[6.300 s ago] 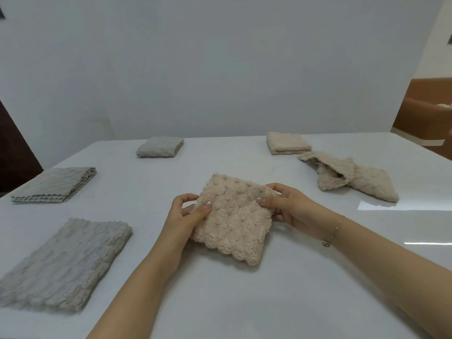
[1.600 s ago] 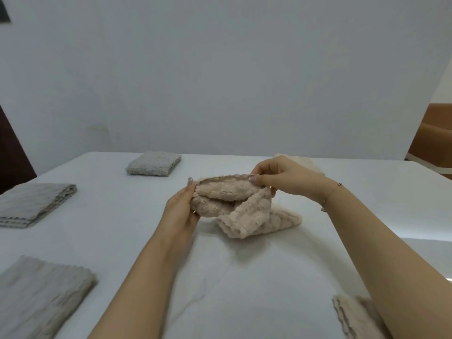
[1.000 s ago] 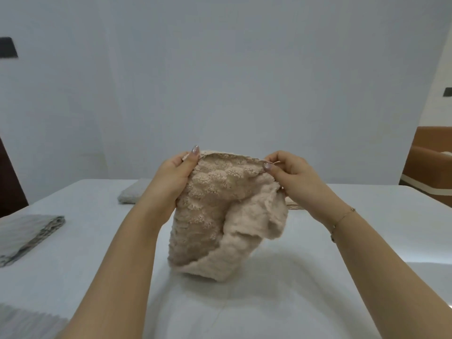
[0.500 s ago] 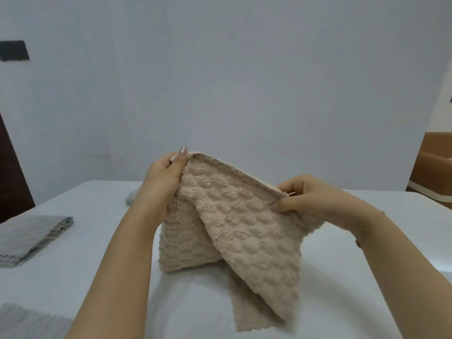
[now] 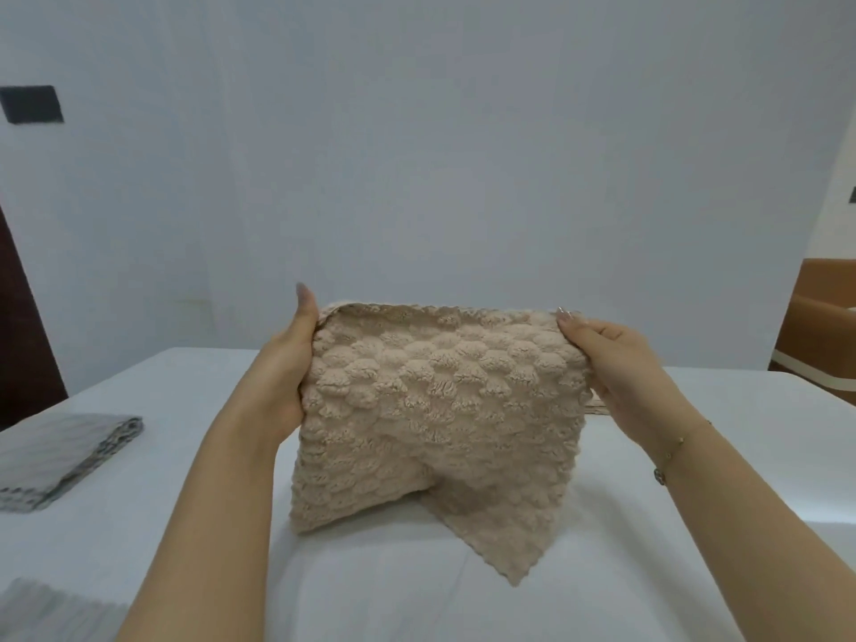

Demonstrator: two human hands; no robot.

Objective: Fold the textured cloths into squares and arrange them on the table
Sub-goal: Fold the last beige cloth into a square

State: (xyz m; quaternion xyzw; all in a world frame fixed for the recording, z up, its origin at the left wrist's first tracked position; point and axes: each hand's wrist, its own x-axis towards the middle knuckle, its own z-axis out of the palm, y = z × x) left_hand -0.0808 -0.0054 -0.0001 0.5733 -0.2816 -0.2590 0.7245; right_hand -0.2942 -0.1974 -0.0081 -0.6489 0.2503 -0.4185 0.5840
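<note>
Pinching the top corners of a beige bobbled cloth [image 5: 440,410], both hands hold it up above the white table [image 5: 695,456]. Left hand [image 5: 282,377] grips the left corner, thumb in front, fingers behind. Right hand [image 5: 625,377] grips the right corner likewise. The cloth hangs doubled, lower corner touching the table. A folded grey cloth [image 5: 60,456] lies at left; another grey cloth [image 5: 46,613] sits at the bottom-left edge.

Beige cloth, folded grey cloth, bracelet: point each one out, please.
beige cloth [image 5: 440,410], head view, middle of its bumpy front face.
folded grey cloth [image 5: 60,451], head view, its top surface.
bracelet [image 5: 677,449], head view, chain on the right wrist.
</note>
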